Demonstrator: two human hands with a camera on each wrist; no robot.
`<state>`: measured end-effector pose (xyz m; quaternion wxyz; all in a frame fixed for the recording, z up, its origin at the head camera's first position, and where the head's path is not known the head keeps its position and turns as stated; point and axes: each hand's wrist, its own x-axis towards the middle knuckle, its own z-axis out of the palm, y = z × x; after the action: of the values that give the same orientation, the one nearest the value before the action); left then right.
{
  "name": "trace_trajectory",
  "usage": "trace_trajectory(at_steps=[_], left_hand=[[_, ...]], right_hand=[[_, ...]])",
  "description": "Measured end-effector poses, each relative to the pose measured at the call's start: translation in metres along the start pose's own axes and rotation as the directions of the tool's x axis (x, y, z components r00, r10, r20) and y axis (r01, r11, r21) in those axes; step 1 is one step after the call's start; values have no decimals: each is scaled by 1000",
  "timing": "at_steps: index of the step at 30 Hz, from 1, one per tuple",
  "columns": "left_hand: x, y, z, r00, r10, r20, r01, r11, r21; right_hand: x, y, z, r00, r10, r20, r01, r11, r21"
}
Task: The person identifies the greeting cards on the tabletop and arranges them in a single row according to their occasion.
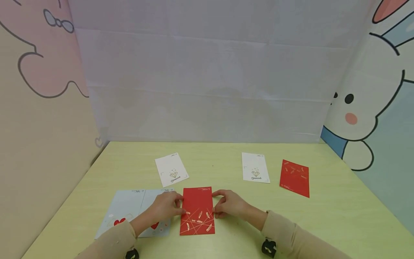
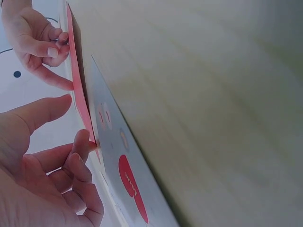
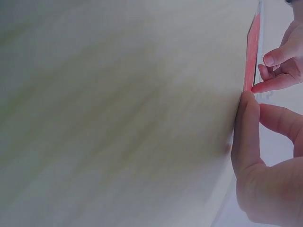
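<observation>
A red card with gold feather prints lies at the front middle of the table, upright as seen from the head. At its left long edge, the thumb and index finger of my left hand touch it, spread apart along the side. My right hand touches the opposite edge in the same way, its other fingers loosely bent. In the left wrist view a shadow runs along the edge of the red card. Two pale blue cards with red hearts lie side by side at the left, partly hidden under my left forearm.
Farther back lie two white cards with gold diamond prints, one left and one right. Another red card sits tilted at the right. A white cloth hangs behind the table's back edge.
</observation>
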<state>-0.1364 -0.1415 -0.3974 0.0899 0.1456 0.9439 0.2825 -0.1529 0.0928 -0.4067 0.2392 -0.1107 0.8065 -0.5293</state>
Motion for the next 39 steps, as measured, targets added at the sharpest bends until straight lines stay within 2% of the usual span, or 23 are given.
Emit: trace_trajectory(at_steps=[9,14,17,24,29,39], left_hand=[[3,2,-1,999,21,-32,-22,1000,-19],[11,2,-2,992,89,-88,-94,994,-50],[14,7,-5,985,130,-117,-139,988,-66],[21,20,-4,969,209,-135,-224,968,-110],[24,26,-4,966,212,-145,-232,963,-138],[35,28,-1,977,178,-121,-199,961,-191]], right_hand=[[1,-1,-8,1000,-24,-6,24,999,23],[0,-6,-25,999,-32,-30,34,998,59],[-3,-13,-37,997,-35,-66,40,996,74],[-13,-11,-64,988,-5,-154,18,996,82],[-23,4,-84,981,28,-194,-13,997,78],[-49,29,-128,965,55,-258,-38,997,71]])
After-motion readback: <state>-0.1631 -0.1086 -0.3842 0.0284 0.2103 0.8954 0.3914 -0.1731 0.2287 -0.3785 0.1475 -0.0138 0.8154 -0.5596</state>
